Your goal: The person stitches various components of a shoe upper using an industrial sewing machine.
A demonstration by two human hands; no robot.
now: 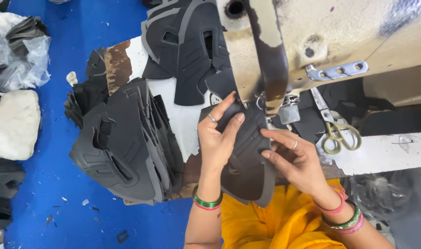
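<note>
The sewing machine head [312, 37], cream with worn dark patches, hangs closest to the lens across the upper right, its needle end coming down just above the hands. Below it the white work table [385, 154] runs off to the right, with a pair of brass-handled scissors [337, 133] lying on it beside the machine.

A tall fanned stack of dark grey cut pieces [123, 143] lies on the table's left end, and a smaller heap of the same pieces [187, 50] lies behind it near the machine. On the blue floor [58, 193] at far left sit clear plastic bags [21, 60] of dark scraps and, below them, a soft white bundle [14, 124].

The dark grey piece [247, 157] being worked lies flat under the machine's foot. Its long axis runs from the needle toward the person's yellow lap, narrower end up at the needle, broad rounded end overhanging the table edge.

The left hand [217, 138] presses on the piece's left side, fingers stretched toward the needle, flat rather than gripping. The right hand [296, 159] rests on its right edge, fingers extended leftward, pinning the piece.
</note>
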